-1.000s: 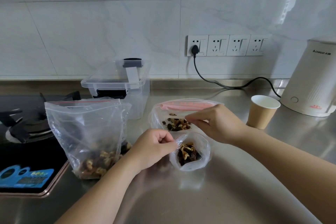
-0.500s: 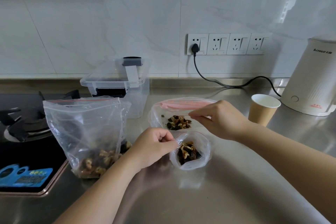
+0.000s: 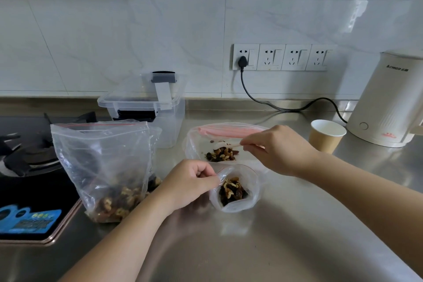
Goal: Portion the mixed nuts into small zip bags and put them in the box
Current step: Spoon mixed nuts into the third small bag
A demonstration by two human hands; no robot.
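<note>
Small zip bag (image 3: 238,192) open-mouthed, nuts (image 3: 232,190) heaped inside

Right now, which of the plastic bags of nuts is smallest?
The small bag the left hand pinches open, nearest the camera; the other two are far larger.

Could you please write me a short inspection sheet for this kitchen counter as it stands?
Surface: steel counter, bare in front.
Job's things: small zip bag open, part filled; pink-zip nut bag; large nut bag; clear box, lid ajar.
Clutter: paper cup.
Hands: left hand pinches the small bag's rim; right hand holds a spoon.
Cables: black cord, plugged in.
Surroundings: kettle, hob.
</note>
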